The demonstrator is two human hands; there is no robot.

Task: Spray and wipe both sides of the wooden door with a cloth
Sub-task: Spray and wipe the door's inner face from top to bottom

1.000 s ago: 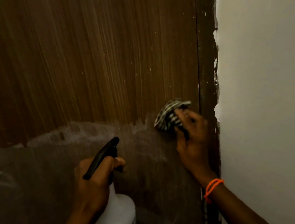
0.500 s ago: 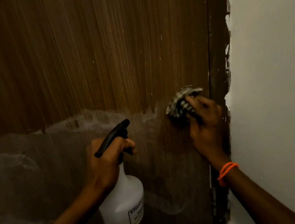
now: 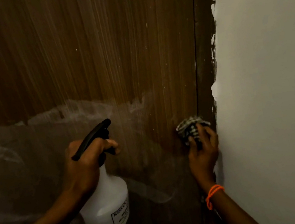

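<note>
Dim, warm light throughout — the wooden door (image 3: 92, 52) is brightest in a vertical band near its middle and falls into deep shadow at the left edge and lower corners. The white wall (image 3: 276, 89) reads grey, darkening toward the bottom. The picture is soft and grainy, and the door frame (image 3: 203, 42) bows from wide-angle distortion.

Brown vertical-grain wooden door (image 3: 92, 52) with hazy whitish smear across lower half, white spray bottle (image 3: 108, 207) with black trigger head lower centre, black-and-white checked cloth (image 3: 190, 129) centre right, orange wristband (image 3: 213, 194) lower right, off-white wall (image 3: 276, 89) right.
</note>
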